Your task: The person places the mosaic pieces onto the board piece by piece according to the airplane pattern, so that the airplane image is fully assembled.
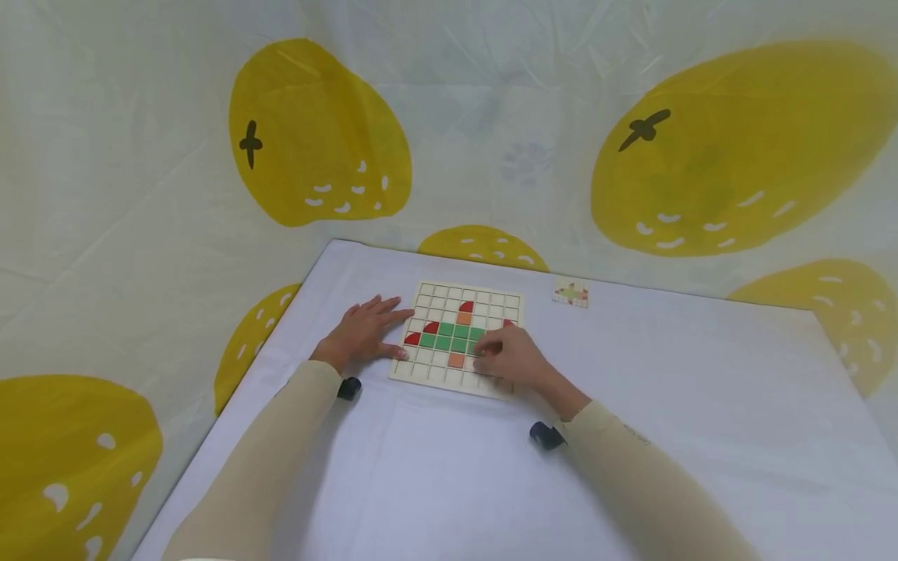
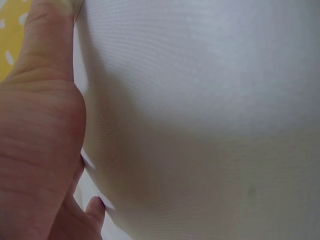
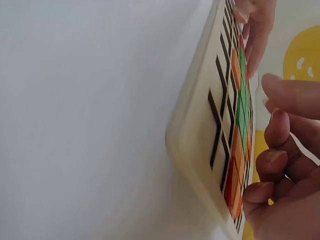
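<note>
A square cream board (image 1: 412, 372) with a black grid lies on the white-covered table. Green tiles (image 1: 443, 341) form a block across its middle, with orange tiles (image 1: 456, 360) above and below and red curved tiles (image 1: 411, 339) at the outer parts. My left hand (image 1: 361, 335) lies at the board's left side, its fingers spread and their tips at the edge. Over the right part of the board is my right hand (image 1: 515, 358), with loosely bent fingers and thumb close to the tiles. In the right wrist view no piece shows between these fingers (image 3: 276, 127).
A small picture card (image 1: 571, 292) with a similar coloured pattern lies near the table's back edge, right of the board. Behind the table (image 1: 666, 374) hangs a pale curtain (image 1: 491, 125) printed with big yellow fruits. Dark wrist cameras (image 1: 546, 435) sit under the sleeves.
</note>
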`<state>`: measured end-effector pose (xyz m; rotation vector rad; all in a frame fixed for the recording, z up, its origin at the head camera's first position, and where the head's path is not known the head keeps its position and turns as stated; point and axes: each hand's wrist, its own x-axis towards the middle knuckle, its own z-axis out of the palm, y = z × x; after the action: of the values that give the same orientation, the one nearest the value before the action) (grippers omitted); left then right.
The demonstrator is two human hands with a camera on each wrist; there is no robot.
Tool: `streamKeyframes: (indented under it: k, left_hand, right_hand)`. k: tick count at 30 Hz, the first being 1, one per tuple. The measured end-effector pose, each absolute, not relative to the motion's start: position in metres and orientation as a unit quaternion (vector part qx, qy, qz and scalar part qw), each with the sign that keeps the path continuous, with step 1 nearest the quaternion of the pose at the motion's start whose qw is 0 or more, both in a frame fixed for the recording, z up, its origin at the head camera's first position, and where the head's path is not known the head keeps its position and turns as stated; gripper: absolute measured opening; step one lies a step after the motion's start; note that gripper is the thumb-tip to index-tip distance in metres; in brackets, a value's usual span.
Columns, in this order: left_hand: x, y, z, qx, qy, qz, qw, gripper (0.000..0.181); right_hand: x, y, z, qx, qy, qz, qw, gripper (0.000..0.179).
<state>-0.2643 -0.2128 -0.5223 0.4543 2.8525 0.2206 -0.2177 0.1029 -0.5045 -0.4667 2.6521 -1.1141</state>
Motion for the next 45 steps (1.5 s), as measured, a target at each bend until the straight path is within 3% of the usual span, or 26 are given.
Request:
streamKeyframes:
  k: [9,22,28,35,45]
  left_hand:
    - [-0.261,-0.212,-0.522,0.157,0.977,0.080,0.116,0.093]
    - [-0.263,-0.217,-0.526,0.156,0.979,0.079,0.109,0.092]
    - [-0.263,-0.215,-0.525,0.155,0.978,0.084,0.113,0.093]
    - [-0.264,-0.214,-0.525,0.154,0.977,0.082,0.120,0.094]
    - [-0.263,-0.212,-0.523,0.155,0.977,0.079,0.121,0.094]
  right_hand:
    - [-0.218,0.160,-0.500,-0.196,0.908,-0.329,0.169,0.012]
    - [-0.216,0.238,-0.504,-0.281,0.882,-0.281,0.252,0.022]
    - [-0.213,0.246,-0.509,-0.315,0.875,-0.276,0.243,0.023]
    - [-0.203,0.241,-0.515,-0.293,0.898,-0.259,0.202,0.019]
    - [-0.192,0.232,-0.518,-0.284,0.905,-0.257,0.184,0.030]
